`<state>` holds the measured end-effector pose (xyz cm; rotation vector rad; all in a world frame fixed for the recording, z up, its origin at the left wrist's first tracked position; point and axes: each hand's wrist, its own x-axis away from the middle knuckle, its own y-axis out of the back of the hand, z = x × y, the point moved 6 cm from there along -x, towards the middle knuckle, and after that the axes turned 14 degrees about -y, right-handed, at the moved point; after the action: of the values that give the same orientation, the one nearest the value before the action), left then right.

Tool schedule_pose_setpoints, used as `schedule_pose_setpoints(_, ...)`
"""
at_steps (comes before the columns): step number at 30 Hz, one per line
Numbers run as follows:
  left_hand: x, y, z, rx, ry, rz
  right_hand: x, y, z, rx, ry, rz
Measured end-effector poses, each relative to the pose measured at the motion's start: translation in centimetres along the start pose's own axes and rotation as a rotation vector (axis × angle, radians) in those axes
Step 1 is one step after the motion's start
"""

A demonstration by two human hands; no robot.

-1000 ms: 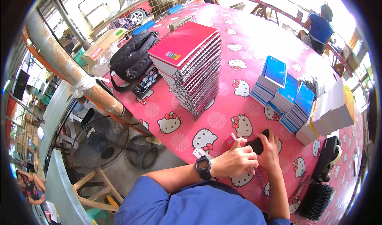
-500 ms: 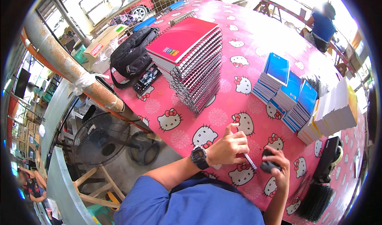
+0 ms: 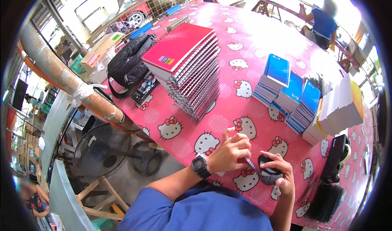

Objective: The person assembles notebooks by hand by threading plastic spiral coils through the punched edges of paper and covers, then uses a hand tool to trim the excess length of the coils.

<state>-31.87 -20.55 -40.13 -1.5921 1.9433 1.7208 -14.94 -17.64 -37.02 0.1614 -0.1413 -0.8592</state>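
My left hand [image 3: 234, 151], a dark watch [image 3: 200, 166] on its wrist, is closed at the near edge of the table. A thin whitish rod [image 3: 251, 164] with fine dark marks sticks out from under its fingers; its kind cannot be made out. The index finger points up and away. Close by on the right, my right hand [image 3: 282, 169] grips a black rounded object [image 3: 269, 174] of unclear kind. The rod's far end reaches toward that object; whether they touch is unclear. Beyond my left hand stands a tall stack of red spiral notebooks [image 3: 183, 47].
Blue notebooks [image 3: 290, 88] and page blocks [image 3: 341, 108] are piled at the right. Nearer are a black tape dispenser [image 3: 335, 159] and black binding coils [image 3: 326, 202]. A black bag [image 3: 130, 63] and phone [image 3: 145, 88] lie left; a fan [image 3: 102, 149] stands below the pink table [image 3: 224, 104].
My right hand has moved slightly left with the black object, closer to the left hand. The left hand keeps its grip on the rod. The whole view has shifted a little.
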Motion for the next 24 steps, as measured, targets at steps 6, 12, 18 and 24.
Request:
schedule_pose_setpoints(6, 0.6, 1.9, 2.1, 0.162, 0.17, -0.362, -0.6, 1.2, -2.8, 0.231, -0.171, -0.243)
schedule_pose_setpoints(12, 3.2, -1.8, 4.7, 0.639, 0.393, -0.204, -1.8, 1.5, -2.0, 0.301, -0.128, -0.271)
schedule_pose_setpoints(18, 3.3, -2.7, 4.9, 0.837, 0.386, -0.251, -2.3, 0.8, -4.0, 0.277, -0.246, -0.171)
schedule_pose_setpoints(24, 4.1, -3.5, 5.1, 1.038, 0.51, -0.225, -3.1, 0.7, -3.3, 0.505, -0.297, -0.25)
